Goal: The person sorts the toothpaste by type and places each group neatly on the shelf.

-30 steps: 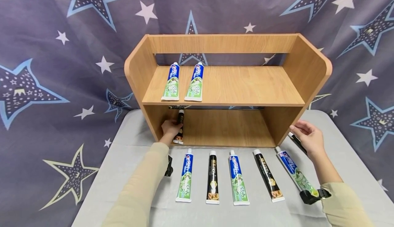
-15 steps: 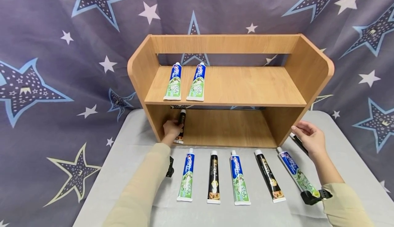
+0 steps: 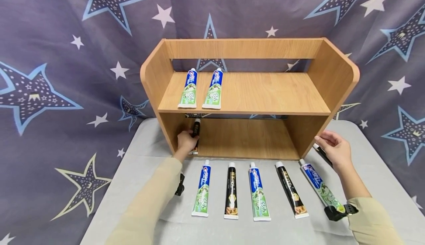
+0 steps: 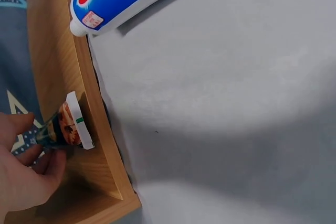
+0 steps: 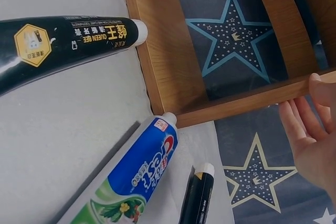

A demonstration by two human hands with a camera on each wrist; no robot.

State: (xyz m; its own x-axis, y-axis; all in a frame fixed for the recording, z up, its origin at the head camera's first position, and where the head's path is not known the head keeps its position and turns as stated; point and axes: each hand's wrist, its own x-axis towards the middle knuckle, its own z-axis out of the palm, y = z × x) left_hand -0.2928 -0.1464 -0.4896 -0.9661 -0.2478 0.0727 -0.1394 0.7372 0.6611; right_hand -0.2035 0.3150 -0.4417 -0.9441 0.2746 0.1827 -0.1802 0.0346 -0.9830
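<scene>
My left hand (image 3: 186,140) is inside the lower level of the wooden shelf (image 3: 252,140), at its left end. It holds a black toothpaste tube (image 4: 65,127) around the middle, cap toward the back and white crimped end near the front edge. Part of that tube is hidden by the fingers. My right hand (image 3: 334,149) grips the front edge of the right side panel, thumb on the edge and fingers along the outer face. Two blue-green toothpaste tubes (image 3: 188,89) lie side by side on the upper level, toward the left.
On the grey table (image 3: 265,232) before the shelf, blue-green tubes (image 3: 200,189) and black tubes (image 3: 231,191) alternate in a row. Another black tube (image 5: 198,195) lies beside the shelf's right side, partly under my right hand. A star-patterned cloth (image 3: 83,134) hangs behind.
My left hand has shifted slightly right over the black toothpaste tube and covers more of it. My right hand stays at the side panel. The head view has shifted a little.
</scene>
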